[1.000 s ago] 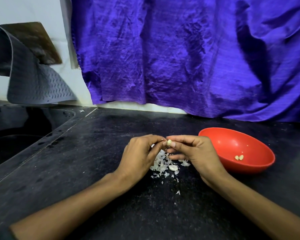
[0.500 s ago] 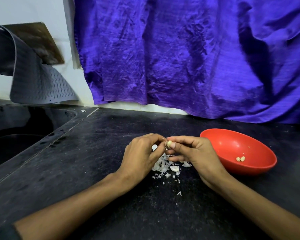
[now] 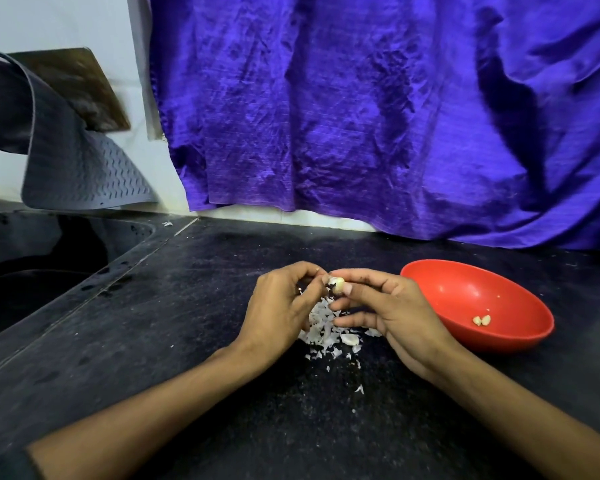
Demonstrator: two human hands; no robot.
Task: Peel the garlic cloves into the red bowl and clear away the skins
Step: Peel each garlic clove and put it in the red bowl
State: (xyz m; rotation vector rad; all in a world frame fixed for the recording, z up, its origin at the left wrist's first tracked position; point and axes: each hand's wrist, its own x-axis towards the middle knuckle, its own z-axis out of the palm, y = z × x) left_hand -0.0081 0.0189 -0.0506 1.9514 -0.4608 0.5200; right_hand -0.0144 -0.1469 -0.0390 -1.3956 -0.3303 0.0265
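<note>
A pale garlic clove (image 3: pixel 337 284) is pinched between the thumb and fingers of my right hand (image 3: pixel 392 313). My left hand (image 3: pixel 280 306) has its fingers curled right beside the clove, its fingertips touching the clove's left side. Beneath both hands lies a heap of white garlic skins (image 3: pixel 323 327) on the black counter (image 3: pixel 187 341). The red bowl (image 3: pixel 520 337) stands just to the right of my right hand. Two peeled cloves (image 3: pixel 481 320) lie inside it.
A dark sink (image 3: pixel 32 271) is sunk into the counter at the left. A grey rubber mat (image 3: pixel 80 168) hangs above it against the wall. A purple cloth (image 3: pixel 378 116) covers the wall behind. Loose skin flakes (image 3: pixel 359 389) lie scattered toward me.
The clove has turned a little between my fingertips and shows more bare flesh. Both hands stay over the skin heap.
</note>
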